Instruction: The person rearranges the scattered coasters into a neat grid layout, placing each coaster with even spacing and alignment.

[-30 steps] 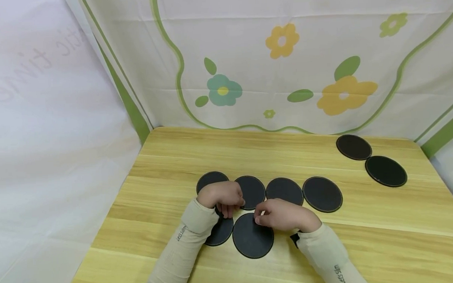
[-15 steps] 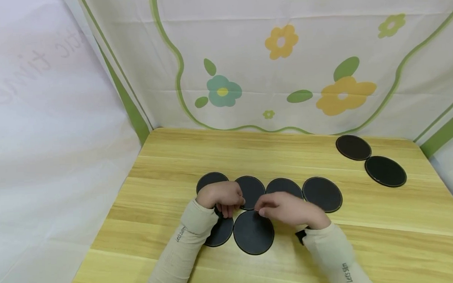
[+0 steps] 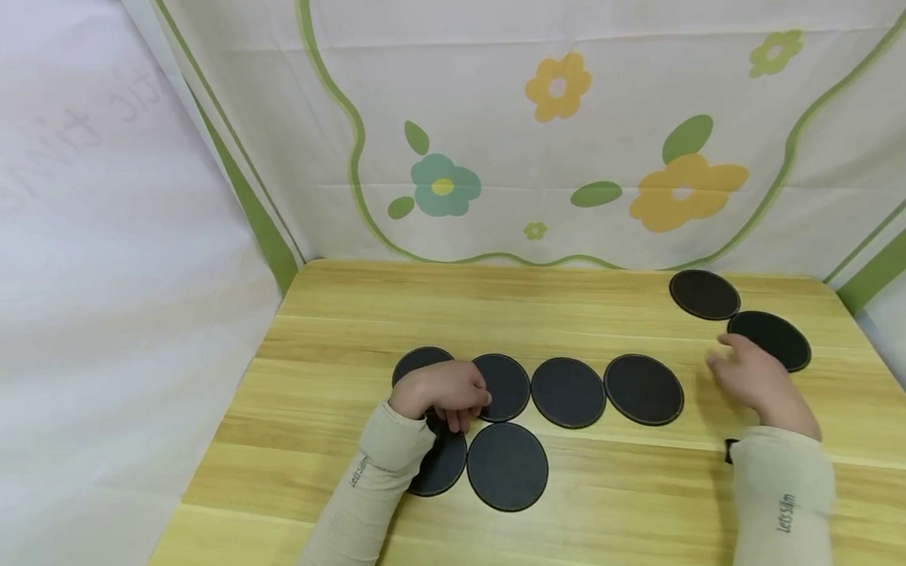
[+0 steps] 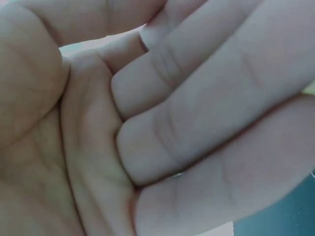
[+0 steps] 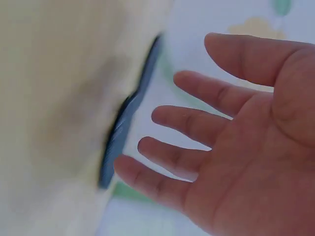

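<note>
My left hand (image 3: 443, 390) rests low over the left end of a group of black round coasters with stitched edges. Its fingers hang relaxed and partly hide a back-row coaster (image 3: 504, 388) and a front coaster (image 3: 440, 467). Beside them lies another front coaster (image 3: 508, 467). To the right, my right hand (image 3: 759, 382) hovers with its fingers apart, close to a dark coaster (image 3: 773, 338). In the right wrist view the palm and spread fingers hold nothing. The left wrist view shows mostly the left palm and extended fingers (image 4: 206, 113).
Two more coasters continue the back row, a middle one (image 3: 567, 393) and a right one (image 3: 644, 389). A far coaster (image 3: 704, 294) lies near the back edge of the wooden table (image 3: 581, 512). A flowered cloth (image 3: 523, 147) hangs behind.
My right hand has left the front coaster and moved right and back to the far-right pair. The front coaster has shifted slightly back against the row. My left hand stays in place.
</note>
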Available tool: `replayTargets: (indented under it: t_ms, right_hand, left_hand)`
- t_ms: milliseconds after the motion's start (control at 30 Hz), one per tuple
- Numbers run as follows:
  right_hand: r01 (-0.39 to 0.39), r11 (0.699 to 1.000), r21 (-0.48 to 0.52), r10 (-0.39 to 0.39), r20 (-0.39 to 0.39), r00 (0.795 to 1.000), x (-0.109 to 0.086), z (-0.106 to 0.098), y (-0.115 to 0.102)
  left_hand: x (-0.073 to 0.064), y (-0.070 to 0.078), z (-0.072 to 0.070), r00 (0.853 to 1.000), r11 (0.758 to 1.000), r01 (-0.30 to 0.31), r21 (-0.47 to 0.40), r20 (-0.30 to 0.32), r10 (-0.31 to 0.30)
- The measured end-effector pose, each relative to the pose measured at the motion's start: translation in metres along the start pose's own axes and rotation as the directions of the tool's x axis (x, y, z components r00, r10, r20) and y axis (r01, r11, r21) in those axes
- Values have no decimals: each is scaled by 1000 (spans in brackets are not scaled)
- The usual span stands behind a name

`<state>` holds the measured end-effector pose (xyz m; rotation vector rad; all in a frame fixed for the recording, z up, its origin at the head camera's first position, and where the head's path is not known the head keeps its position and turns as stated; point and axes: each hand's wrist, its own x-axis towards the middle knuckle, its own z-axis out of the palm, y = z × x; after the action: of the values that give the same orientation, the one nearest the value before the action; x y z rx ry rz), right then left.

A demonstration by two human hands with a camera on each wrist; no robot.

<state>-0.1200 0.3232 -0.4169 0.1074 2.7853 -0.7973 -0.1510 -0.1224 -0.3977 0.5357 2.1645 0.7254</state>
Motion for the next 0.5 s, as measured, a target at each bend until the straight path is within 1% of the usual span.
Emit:
replayTargets:
  t_ms: [100,200,400,500]
  right_hand:
    - [-36,999,3,36,21,999,-3,-5,23]
    - [-55,998,6,55,32,998,-5,-6,34]
    - [-77,997,-24,77,38,996,-11,-9,38]
    - [-113,993,-39,114,31,993,-18,-14,37]
  left_hand:
    - [0,0,0,1000,1000,-19,-7,-12,19]
    - [0,0,-1,999,999,-31,-17,-19,30]
    - [-2,3,-2,999,999,-37,-22,-26,36]
    - [-3,4,-2,999,999,-34,-28,-30,33]
